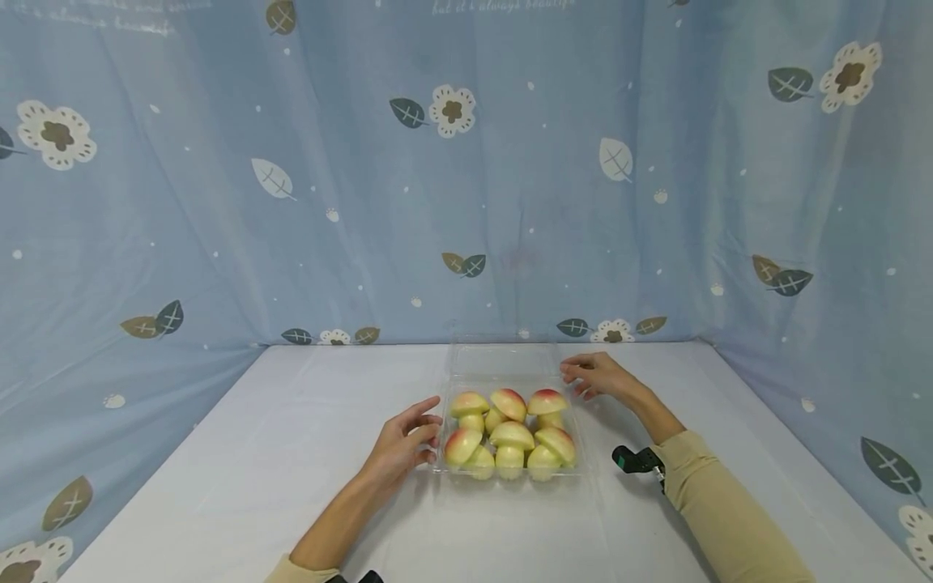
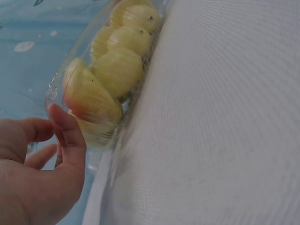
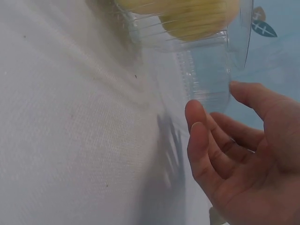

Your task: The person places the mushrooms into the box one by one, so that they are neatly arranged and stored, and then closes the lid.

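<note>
A clear plastic clamshell box [image 1: 508, 473] stands on the table with its transparent lid [image 1: 503, 359] folded back towards the curtain. Inside sit several mushroom-shaped pieces [image 1: 512, 437], pale yellow-green with red-tinged domed caps, in two rows. At the box's left side is the left hand [image 1: 399, 444], its fingers loosely bent. In the left wrist view one fingertip of the left hand [image 2: 47, 173] meets the box's upper corner. By the lid's right edge is the right hand [image 1: 603, 376]. Its thumb is right at the clear plastic edge in the right wrist view, with the other fingers [image 3: 198, 140] spread apart from it.
A white cloth covers the table [image 1: 306, 421]. Behind and along both sides hangs a blue curtain [image 1: 364, 202] printed with leaves and flowers. A black device [image 1: 636, 460] is strapped at the right wrist, beside a beige sleeve [image 1: 722, 502].
</note>
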`<state>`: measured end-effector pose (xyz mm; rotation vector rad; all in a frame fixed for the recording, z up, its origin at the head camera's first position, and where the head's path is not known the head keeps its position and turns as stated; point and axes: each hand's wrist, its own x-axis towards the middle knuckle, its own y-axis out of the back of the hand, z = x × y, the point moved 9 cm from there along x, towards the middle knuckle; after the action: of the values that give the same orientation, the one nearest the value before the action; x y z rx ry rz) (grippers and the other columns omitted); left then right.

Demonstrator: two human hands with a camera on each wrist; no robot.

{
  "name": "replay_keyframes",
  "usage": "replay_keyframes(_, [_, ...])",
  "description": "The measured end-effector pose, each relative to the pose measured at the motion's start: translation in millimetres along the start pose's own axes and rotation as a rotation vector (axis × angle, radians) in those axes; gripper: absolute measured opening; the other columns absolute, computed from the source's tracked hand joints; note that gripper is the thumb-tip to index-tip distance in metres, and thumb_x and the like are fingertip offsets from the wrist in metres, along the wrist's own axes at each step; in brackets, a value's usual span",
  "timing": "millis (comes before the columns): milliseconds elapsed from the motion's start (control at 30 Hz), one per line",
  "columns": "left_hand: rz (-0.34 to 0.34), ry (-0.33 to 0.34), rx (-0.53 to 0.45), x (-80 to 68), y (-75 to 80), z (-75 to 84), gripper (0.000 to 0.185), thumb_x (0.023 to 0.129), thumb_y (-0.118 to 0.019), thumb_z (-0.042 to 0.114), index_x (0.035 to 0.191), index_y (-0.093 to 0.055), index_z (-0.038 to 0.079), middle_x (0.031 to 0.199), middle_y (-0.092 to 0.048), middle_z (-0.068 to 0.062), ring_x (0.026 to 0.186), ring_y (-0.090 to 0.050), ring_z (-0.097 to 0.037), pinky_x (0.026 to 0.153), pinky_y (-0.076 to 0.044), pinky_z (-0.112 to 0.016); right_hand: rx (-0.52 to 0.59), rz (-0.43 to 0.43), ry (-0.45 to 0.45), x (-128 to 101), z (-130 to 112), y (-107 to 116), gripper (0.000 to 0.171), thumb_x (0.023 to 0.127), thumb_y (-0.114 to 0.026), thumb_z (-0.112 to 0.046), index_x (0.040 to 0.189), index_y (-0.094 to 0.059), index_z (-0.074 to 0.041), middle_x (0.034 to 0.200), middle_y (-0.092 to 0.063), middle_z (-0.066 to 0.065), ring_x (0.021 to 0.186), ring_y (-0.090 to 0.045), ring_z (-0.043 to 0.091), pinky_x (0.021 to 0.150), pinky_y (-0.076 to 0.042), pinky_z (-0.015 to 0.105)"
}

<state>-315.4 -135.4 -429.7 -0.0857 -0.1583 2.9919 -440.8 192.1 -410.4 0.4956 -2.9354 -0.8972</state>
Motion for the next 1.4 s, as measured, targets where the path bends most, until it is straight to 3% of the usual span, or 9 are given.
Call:
replay_keyframes(467, [0.015, -0.005, 0.016, -3.8, -1.5, 1.6, 0.054, 0.095, -0.057, 0.004, 0.147, -0.043, 0.007, 0.112, -0.051, -0.008, 0.076, -0.052, -0.013, 0.056, -0.048, -0.021, 0.044, 0.002, 0.033, -2.2, -4.3, 1.0, 0.054, 0.101, -0.056, -0.03, 0.142, -0.045, 0.004, 0.116, -0.065, 0.025, 0.075, -0.067, 0.022, 0.061, -0.055, 0.034])
replay_keyframes(733, [0.02, 0.002, 0.005, -4.2, -0.7, 1.3, 0.055, 0.094, -0.057, 0.002, 0.147, -0.043, 0.006, 0.113, -0.053, -0.008, 0.078, -0.053, -0.012, 0.057, -0.049, -0.02, 0.051, 0.073, 0.082, -3.6, -12.1, 7.0, 0.052, 0.098, -0.061, -0.026, 0.139, -0.046, 0.002, 0.121, -0.058, 0.029, 0.078, -0.062, 0.035, 0.06, -0.053, 0.039])
replay_keyframes(967, [-0.004, 0.009, -0.019, -6.6, -3.8, 4.2, 0.055, 0.091, -0.056, 0.001, 0.145, -0.047, 0.01, 0.13, -0.052, -0.015, 0.089, -0.057, -0.014, 0.065, -0.051, -0.022, 0.107, 0.151, 0.145, -4.4, -22.6, 15.4, 0.046, 0.098, -0.061, -0.017, 0.136, -0.045, 0.002, 0.116, -0.058, 0.031, 0.079, -0.067, 0.034, 0.066, -0.058, 0.043])
replay_keyframes(1133, [-0.011, -0.009, -0.034, -7.2, -3.9, 7.2, 0.057, 0.091, -0.057, 0.001, 0.147, -0.044, 0.008, 0.139, -0.048, -0.018, 0.093, -0.057, -0.013, 0.071, -0.052, -0.023, 0.171, 0.154, 0.163, -3.1, -26.9, 17.4, 0.044, 0.098, -0.06, -0.012, 0.135, -0.043, 0.006, 0.115, -0.057, 0.031, 0.085, -0.071, 0.031, 0.076, -0.06, 0.044])
replay_keyframes(1400, [-0.003, -0.046, -0.083, -5.3, -2.1, 9.9, 0.056, 0.093, -0.056, -0.003, 0.147, -0.042, 0.003, 0.143, -0.046, -0.019, 0.104, -0.057, -0.013, 0.083, -0.053, -0.023, 0.218, 0.144, 0.197, -3.7, -29.0, 17.9, 0.035, 0.099, -0.057, -0.012, 0.129, -0.046, 0.002, 0.118, -0.053, 0.033, 0.099, -0.07, 0.038, 0.087, -0.059, 0.044])
